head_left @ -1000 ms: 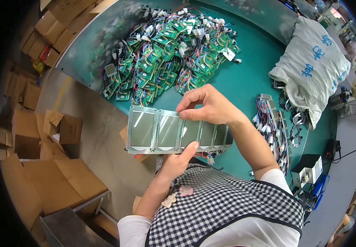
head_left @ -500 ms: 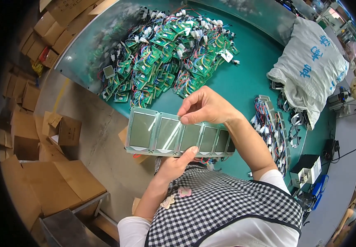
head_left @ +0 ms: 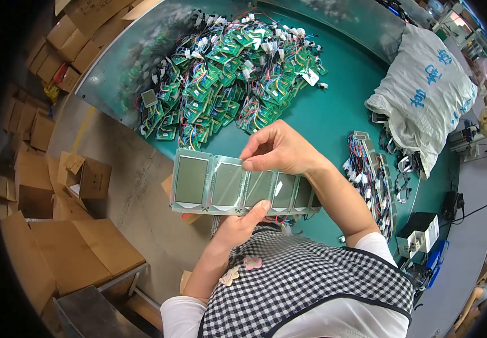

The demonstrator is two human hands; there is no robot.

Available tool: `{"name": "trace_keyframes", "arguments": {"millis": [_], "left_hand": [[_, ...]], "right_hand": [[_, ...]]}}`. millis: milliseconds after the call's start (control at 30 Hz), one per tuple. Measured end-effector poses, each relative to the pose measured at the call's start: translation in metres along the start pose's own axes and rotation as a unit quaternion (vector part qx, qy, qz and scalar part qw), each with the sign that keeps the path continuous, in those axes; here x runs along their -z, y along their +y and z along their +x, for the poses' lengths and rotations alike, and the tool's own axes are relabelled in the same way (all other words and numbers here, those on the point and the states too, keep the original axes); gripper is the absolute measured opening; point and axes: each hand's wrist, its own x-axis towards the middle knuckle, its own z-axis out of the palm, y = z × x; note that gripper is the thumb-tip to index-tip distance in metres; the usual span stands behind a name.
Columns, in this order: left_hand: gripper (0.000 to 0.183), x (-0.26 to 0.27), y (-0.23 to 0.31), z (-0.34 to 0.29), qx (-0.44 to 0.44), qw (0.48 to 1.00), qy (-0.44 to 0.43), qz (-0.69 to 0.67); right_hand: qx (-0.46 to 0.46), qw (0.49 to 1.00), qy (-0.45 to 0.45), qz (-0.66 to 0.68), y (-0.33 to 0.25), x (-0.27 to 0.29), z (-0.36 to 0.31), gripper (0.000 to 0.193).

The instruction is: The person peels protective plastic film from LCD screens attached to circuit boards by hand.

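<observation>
A long strip of joined circuit boards with grey LCD screens (head_left: 191,180) is held up in front of my apron, screens facing me. My left hand (head_left: 243,225) grips its lower edge, thumb on the front face and the other fingers hidden behind. At the upper edge, my right hand (head_left: 277,149) pinches the strip between the second and third screens, thumb in front. Whether a thin film sits in that pinch cannot be made out. Light glints off several screens. Coloured wires (head_left: 280,219) show just below the strip.
A big heap of green circuit boards with wires (head_left: 215,79) covers the far part of the green table (head_left: 345,79). To the right lie wired display strips (head_left: 370,180) and a white woven sack (head_left: 423,96). Cardboard boxes (head_left: 74,253) stand on the left floor.
The strip has tilted slightly, so the glare on its screens has shifted. My right hand has moved a little left along the upper edge; my left hand keeps its grip.
</observation>
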Motion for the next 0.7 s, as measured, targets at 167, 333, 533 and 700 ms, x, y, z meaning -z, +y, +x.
{"name": "trace_keyframes", "arguments": {"millis": [167, 333, 533, 700], "left_hand": [[0.018, 0.000, -0.003, 0.002, 0.002, 1.000, -0.006, -0.015], [0.023, 0.002, 0.000, 0.004, 0.031, 0.998, -0.045, -0.012], [0.016, 0.003, 0.000, 0.019, -0.178, 0.978, 0.019, 0.110], [0.030, 0.006, -0.001, 0.036, -0.377, 0.863, 0.115, 0.317]], "right_hand": [[0.019, 0.998, 0.013, 0.051, 0.003, -0.009, 0.003, 0.012], [0.020, 0.999, 0.029, 0.005, -0.002, -0.014, 0.002, 0.019], [0.108, 0.970, 0.080, -0.203, -0.013, -0.027, 0.004, 0.042], [0.318, 0.842, 0.260, -0.349, -0.013, -0.050, -0.004, 0.031]]}}
